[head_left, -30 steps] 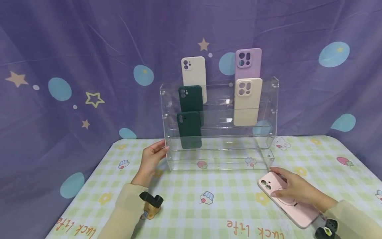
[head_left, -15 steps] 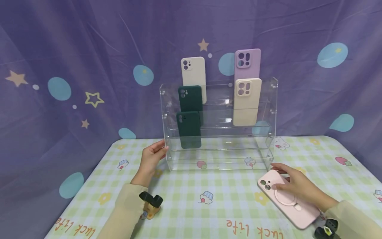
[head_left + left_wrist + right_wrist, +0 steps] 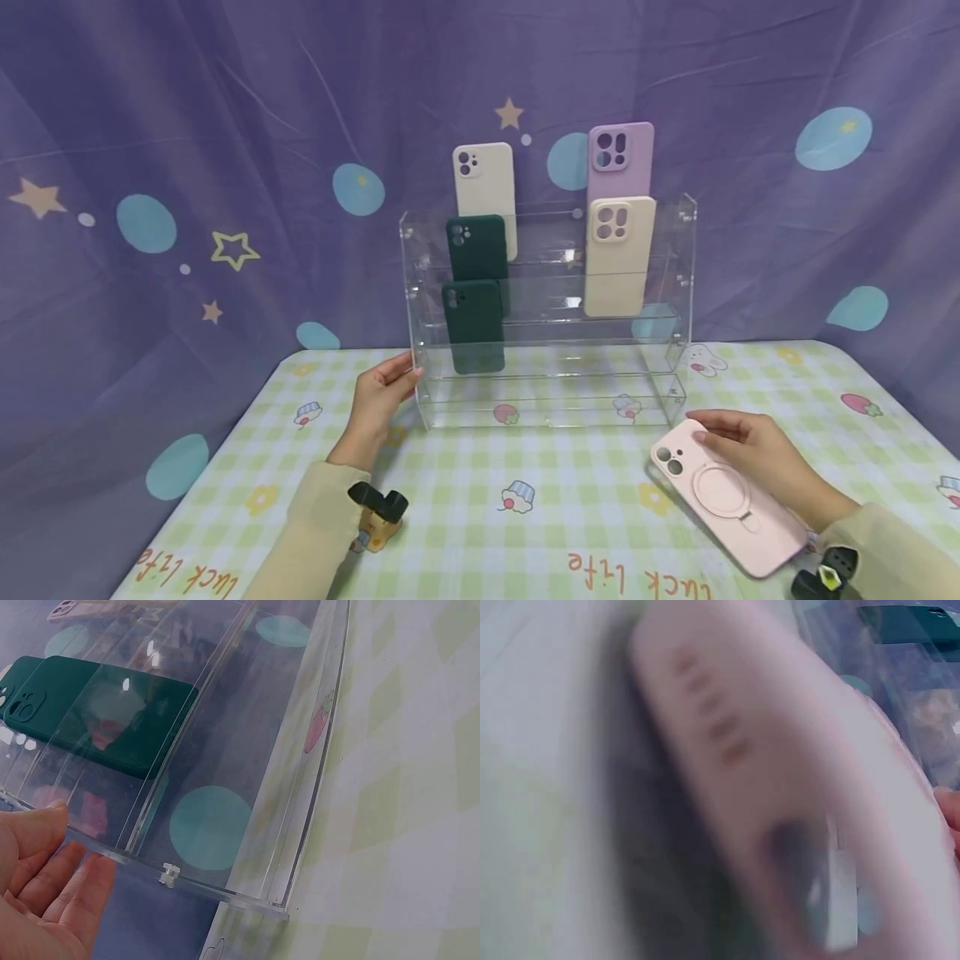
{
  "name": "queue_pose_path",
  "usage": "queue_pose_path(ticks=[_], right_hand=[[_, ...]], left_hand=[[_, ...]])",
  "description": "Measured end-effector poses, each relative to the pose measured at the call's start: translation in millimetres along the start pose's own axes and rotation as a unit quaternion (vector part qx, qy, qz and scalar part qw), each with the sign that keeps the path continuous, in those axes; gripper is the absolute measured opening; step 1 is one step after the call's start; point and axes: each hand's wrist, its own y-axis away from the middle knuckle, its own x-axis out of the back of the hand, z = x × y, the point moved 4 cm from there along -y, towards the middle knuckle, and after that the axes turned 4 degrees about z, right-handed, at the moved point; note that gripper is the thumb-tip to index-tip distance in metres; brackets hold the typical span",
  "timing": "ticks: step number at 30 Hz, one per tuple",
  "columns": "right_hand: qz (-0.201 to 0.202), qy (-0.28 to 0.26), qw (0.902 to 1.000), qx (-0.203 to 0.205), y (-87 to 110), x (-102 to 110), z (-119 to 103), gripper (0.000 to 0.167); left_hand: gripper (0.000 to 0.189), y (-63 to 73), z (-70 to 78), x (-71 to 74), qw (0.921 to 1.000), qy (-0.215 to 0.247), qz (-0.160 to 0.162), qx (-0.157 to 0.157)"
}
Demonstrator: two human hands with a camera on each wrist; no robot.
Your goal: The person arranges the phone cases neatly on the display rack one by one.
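Observation:
My right hand (image 3: 761, 458) grips a pale pink phone case (image 3: 753, 529) by its upper right edge, thumb on the back face near the camera holes. The case carries a raised ring and a small tab; its left edge tilts close over the cloth. In the right wrist view the pink case (image 3: 765, 697) fills the picture, blurred. My left hand (image 3: 375, 404) holds the left side panel of a clear acrylic display rack (image 3: 555, 358), thumb at the front edge and fingers outside. Two dark green phone cases (image 3: 480, 333) stand on its lower tiers at left.
Higher on the rack stand a white case (image 3: 486, 183) at left, a purple case (image 3: 637, 167) and a cream case (image 3: 618, 275) at right. A checked cloth (image 3: 450, 542) covers the table. Behind hangs a purple curtain (image 3: 262, 100).
The right thumb has moved up from the middle of the pink phone case to its upper edge, uncovering the ring. The case's upper right side has risen slightly. The left hand stays put.

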Motion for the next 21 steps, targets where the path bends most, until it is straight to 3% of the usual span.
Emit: queue_pose_path(ticks=[4, 13, 16, 21], right_hand=[[-0.008, -0.066, 0.9974, -0.027, -0.5, 2.3, -3.9, 0.046], [-0.02, -0.147, 0.9887, -0.019, -7.7, 7.7, -29.4, 0.029], [-0.005, -0.22, 0.9754, -0.015, -13.3, 8.9, -39.8, 0.02], [0.038, -0.33, 0.943, 0.017, -24.3, 14.6, -65.5, 0.023]], left_hand=[[0.038, -0.6, -1.5, 0.1, 1.0, -0.003, 0.002, 0.001], [0.039, -0.6, -1.9, -0.2, 1.0, -0.003, -0.004, 0.007], [0.039, -0.5, -2.2, 0.0, 0.9999, -0.004, -0.002, 0.011], [0.039, -0.4, -1.8, -0.3, 0.9999, -0.006, 0.0, 0.013]])
